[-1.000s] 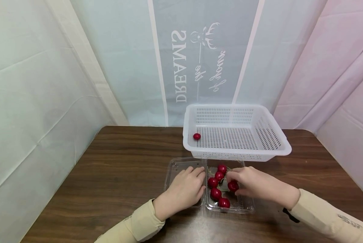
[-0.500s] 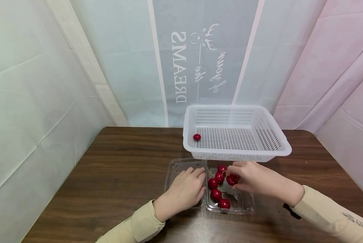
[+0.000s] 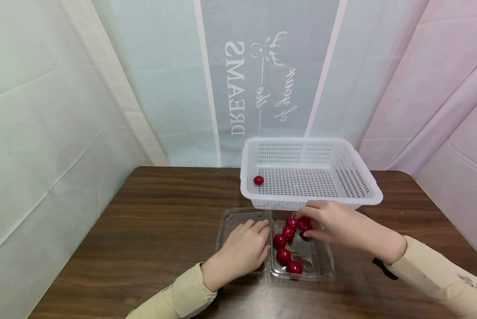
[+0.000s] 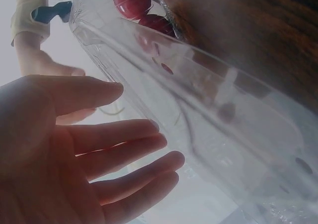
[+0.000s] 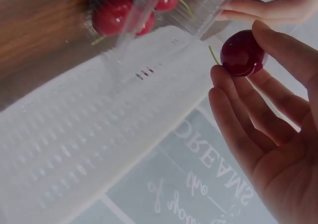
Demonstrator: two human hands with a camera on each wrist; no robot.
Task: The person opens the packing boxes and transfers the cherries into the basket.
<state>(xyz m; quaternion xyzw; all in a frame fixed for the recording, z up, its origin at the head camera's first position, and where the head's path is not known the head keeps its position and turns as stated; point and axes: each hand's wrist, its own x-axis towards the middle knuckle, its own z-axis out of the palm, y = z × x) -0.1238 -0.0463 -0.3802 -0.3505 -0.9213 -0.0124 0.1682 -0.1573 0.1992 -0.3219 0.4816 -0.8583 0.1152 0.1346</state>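
Between thumb and fingers, my right hand (image 3: 334, 223) pinches a dark red cherry (image 5: 242, 53) with a short green stem, above the far right part of a clear plastic clamshell box (image 3: 307, 276). Several other cherries (image 3: 283, 255) lie in that half of the box. Over the opened lid (image 3: 229, 217) on the left rests my left hand (image 3: 240, 250). Its fingers look nearly straight in the left wrist view and hold nothing; the fingertips are near the hinge. A single cherry (image 3: 258, 180) sits in the left corner of the white basket (image 3: 310, 199).
The white slotted basket stands right behind the clamshell box at the table's far edge. Brown wood-grain table (image 3: 162, 212) extends to the left and right. A printed curtain (image 3: 270, 88) hangs behind, with pale cloth on both sides.
My right hand has lifted the pinched cherry and moved it away from me, toward the basket. The left hand and the other cherries have stayed in place.
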